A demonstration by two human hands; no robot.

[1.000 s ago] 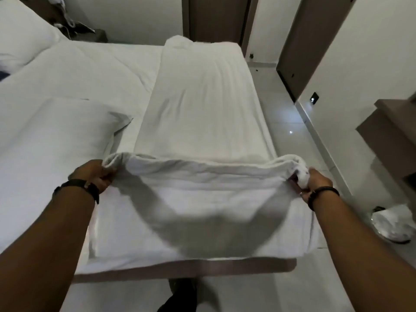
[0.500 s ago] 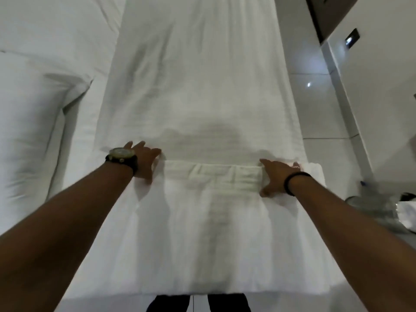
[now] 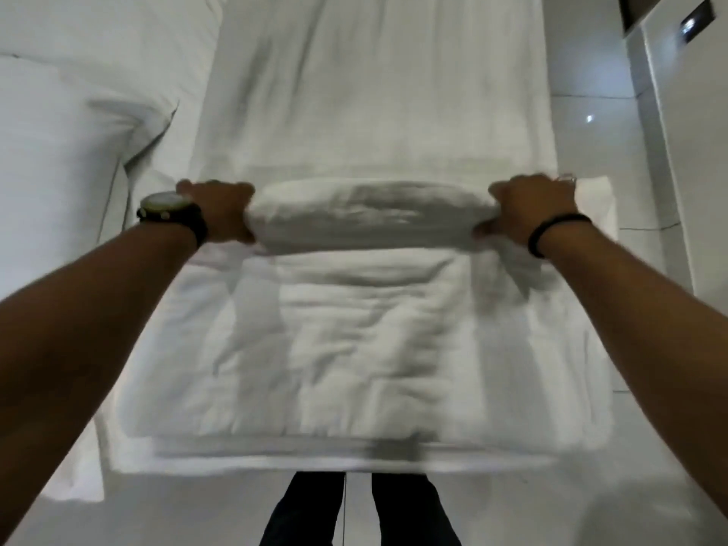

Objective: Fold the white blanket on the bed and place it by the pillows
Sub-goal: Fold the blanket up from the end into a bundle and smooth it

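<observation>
While both hands grip the thick fold, the scene reads like this, nearest first:

Legs: dark trousers (image 3: 360, 510) stand on the floor at the near edge of the bed.

Folded stack: the blanket (image 3: 354, 348) lies doubled over itself on the near end of the bed, its layered edges showing along the near side, slightly uneven.

Left hand: the left hand (image 3: 220, 216), with a watch (image 3: 167, 204) at the wrist, is closed around the left end of the blanket's raised fold, fingers curled over the top and thumb below.

Right hand: the right hand (image 3: 528, 210), with a dark band (image 3: 555, 232) at the wrist, clamps the right end of the same fold in the same way.

Raised fold: the bulging roll between the hands sits at the far end of the stack, across the blanket's width.

Unfolded part: beyond the hands the blanket runs on flat toward the far end of the bed.

Pillow: a pillow (image 3: 55, 171) lies to the left, just beside the blanket.

Step in hand: judged to be turning the bundle over onto the flat length ahead.

Doing it well: keep both ends level and move them together, so the side edges stay in line; keep the layers pinched tight so none slips out, then smooth the top flat.

Risk: the thick bundle may sag in the middle and skew.
</observation>
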